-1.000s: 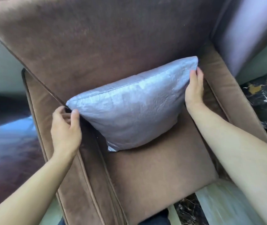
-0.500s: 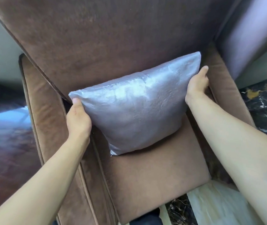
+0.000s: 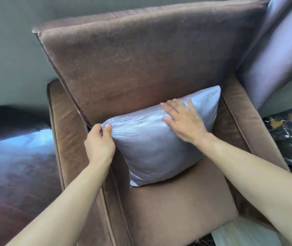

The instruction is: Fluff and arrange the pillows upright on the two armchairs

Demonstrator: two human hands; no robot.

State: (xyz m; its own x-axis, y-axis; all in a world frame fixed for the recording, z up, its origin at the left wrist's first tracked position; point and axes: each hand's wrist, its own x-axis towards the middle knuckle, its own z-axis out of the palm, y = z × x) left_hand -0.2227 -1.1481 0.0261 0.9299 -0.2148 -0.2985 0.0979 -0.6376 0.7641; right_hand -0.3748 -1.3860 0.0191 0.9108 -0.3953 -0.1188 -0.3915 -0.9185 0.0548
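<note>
A shiny silver-lilac pillow (image 3: 156,157) stands on edge on the seat of a brown velvet armchair (image 3: 141,55), leaning against its backrest. My left hand (image 3: 100,142) pinches the pillow's upper left corner between thumb and fingers. My right hand (image 3: 182,119) lies flat on the pillow's upper front face with its fingers spread, holding nothing. The pillow's lower left corner rests near the seat's left side.
A purple upholstered piece (image 3: 280,47) rises at the upper right. Dark marble (image 3: 291,132) with gold veins lies to the right of the armrest. Glossy dark floor (image 3: 13,166) spreads on the left; a grey wall is behind the chair. A pale patch of floor (image 3: 244,235) shows at the bottom.
My right hand left the pillow's right edge and now lies flat on its front. My left hand went from pressing the left side to pinching the top left corner. The view pulled back.
</note>
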